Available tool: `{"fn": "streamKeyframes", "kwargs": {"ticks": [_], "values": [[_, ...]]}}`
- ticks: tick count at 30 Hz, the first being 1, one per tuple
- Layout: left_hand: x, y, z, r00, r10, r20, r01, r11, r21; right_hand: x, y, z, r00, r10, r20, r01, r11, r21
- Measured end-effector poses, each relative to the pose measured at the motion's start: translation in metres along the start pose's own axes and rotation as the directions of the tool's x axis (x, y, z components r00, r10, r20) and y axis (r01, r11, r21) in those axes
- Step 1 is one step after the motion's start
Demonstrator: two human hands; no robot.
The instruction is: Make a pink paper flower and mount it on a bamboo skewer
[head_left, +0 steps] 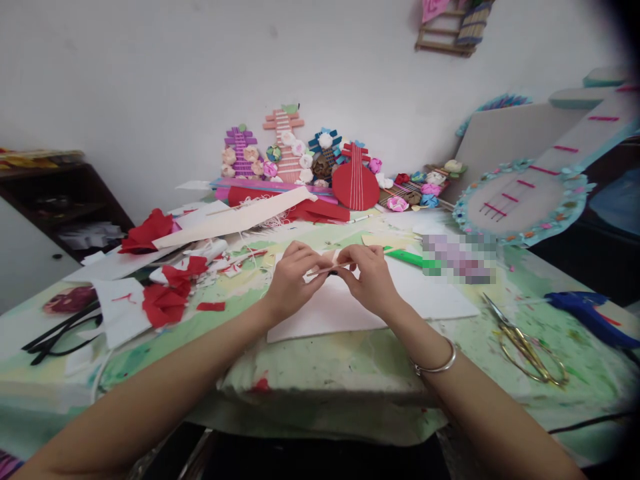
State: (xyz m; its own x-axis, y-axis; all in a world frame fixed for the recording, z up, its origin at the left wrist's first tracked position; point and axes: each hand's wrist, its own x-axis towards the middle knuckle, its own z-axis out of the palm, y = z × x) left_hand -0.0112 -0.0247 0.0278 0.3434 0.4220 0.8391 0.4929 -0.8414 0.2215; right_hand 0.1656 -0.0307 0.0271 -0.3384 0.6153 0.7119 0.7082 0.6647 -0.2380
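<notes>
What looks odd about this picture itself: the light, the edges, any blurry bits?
Head view: soft, fairly even light on the wall, right corners dark; same view: left forearm looks stretched, blocky squares cover part of the green object; same view: small piece between left hand and right hand too blurred to identify.

Free room left of scissors

Left fingers and right fingers pinch a thin strip above a white sheet.
</notes>
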Motion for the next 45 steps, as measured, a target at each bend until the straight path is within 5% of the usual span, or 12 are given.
{"fn": "streamKeyframes", "kwargs": {"ticks": [7, 12, 15, 23, 37, 45], "values": [[0.002, 0.000, -0.004, 0.957, -0.281, 0.071, 0.290, 0.930, -0.227, 0.001, -0.001, -0.001, 1.000, -0.008, -0.023, 0.008, 1.000, 0.020], [0.003, -0.006, -0.005, 0.831, -0.502, 0.240, 0.537, 0.609, -0.584, 0.000, 0.001, 0.000, 0.999, 0.002, -0.052, 0.001, 0.999, 0.054], [0.003, -0.009, -0.003, 0.785, -0.542, 0.300, 0.585, 0.487, -0.649, 0.000, 0.001, 0.000, 0.999, -0.017, -0.035, 0.020, 0.998, 0.067], [0.003, -0.011, -0.003, 0.702, -0.555, 0.447, 0.697, 0.403, -0.594, -0.001, -0.002, 0.001, 1.000, -0.020, 0.024, 0.018, 0.997, 0.070], [-0.001, -0.010, 0.007, 0.761, -0.575, 0.302, 0.571, 0.371, -0.733, 0.001, -0.005, 0.002, 0.999, 0.048, 0.015, -0.050, 0.982, 0.180], [0.001, -0.002, 0.008, 0.739, -0.603, 0.299, 0.561, 0.308, -0.768, 0.000, -0.007, 0.005, 0.992, 0.127, -0.016, -0.121, 0.969, 0.213]]}}
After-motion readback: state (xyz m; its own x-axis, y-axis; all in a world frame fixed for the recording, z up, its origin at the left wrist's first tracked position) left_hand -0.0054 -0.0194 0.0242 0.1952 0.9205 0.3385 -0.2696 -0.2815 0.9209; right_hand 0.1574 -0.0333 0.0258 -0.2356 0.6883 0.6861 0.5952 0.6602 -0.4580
